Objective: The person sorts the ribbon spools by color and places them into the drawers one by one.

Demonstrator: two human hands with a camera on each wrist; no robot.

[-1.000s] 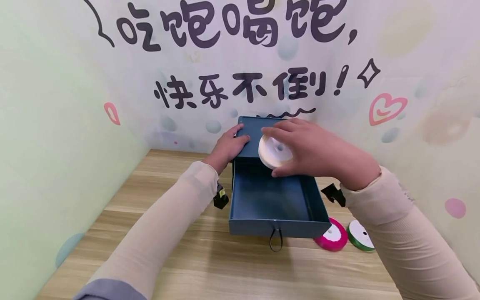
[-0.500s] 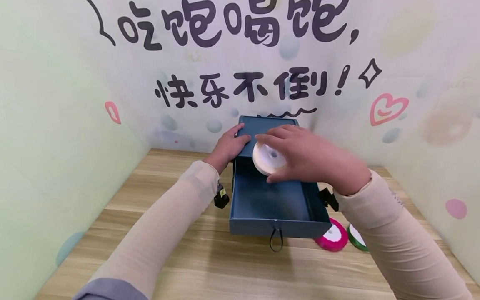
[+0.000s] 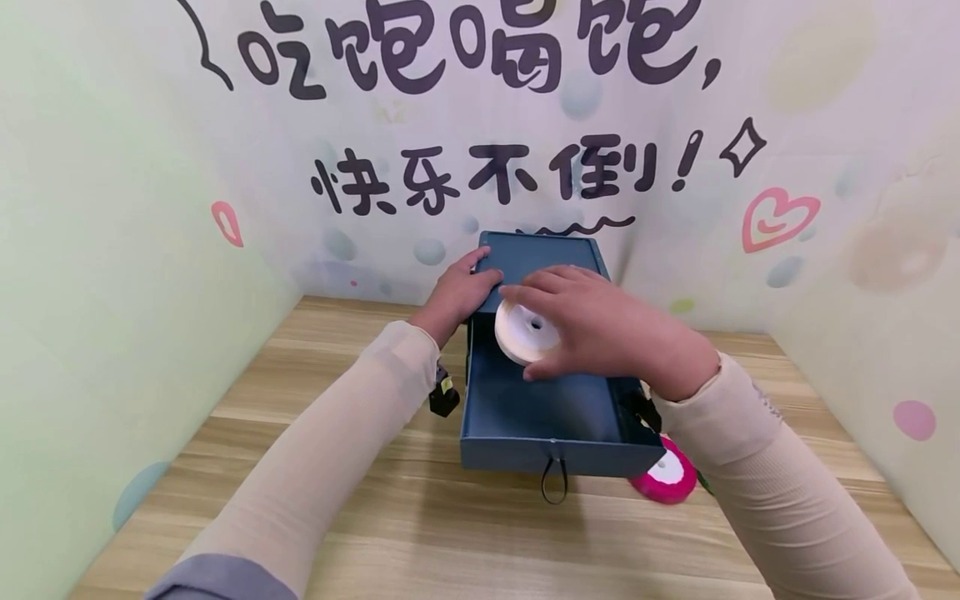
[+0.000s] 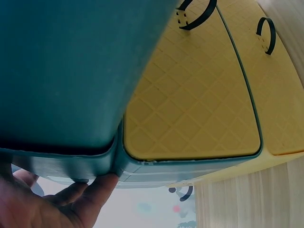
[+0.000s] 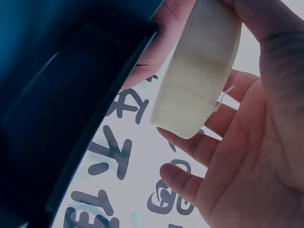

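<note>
Broadly, the wood-grain table [image 3: 337, 525] carries the blue drawer unit [image 3: 543, 254], set near the far wall [image 3: 420, 117]. A drawer [image 3: 510, 456] is pulled out towards the person; the left wrist view shows yellow fronts [image 4: 194, 99] with black loops [image 4: 203, 20] next to it. Blue floor shows in the drawer's front part, but the right hand covers some of the back, so I can't vouch for what lies there.

The left hand [image 3: 459, 292] rests on the unit's left side, fingers laid against it rather than wrapped round anything. Nearer the drawer's cavity is the right hand [image 3: 611, 329], thumb and fingers clamped on the white spool [image 3: 517, 335]. Height is the telling relation: the spool is held above the drawer's rear part, to the left of the right palm, its disc tilted and its face towards the person.

By the drawer's front right corner, the pink spool [image 3: 675, 477] lies on the table; a green sliver [image 3: 705, 482] peeks out past the right sleeve [image 3: 780, 500].
</note>
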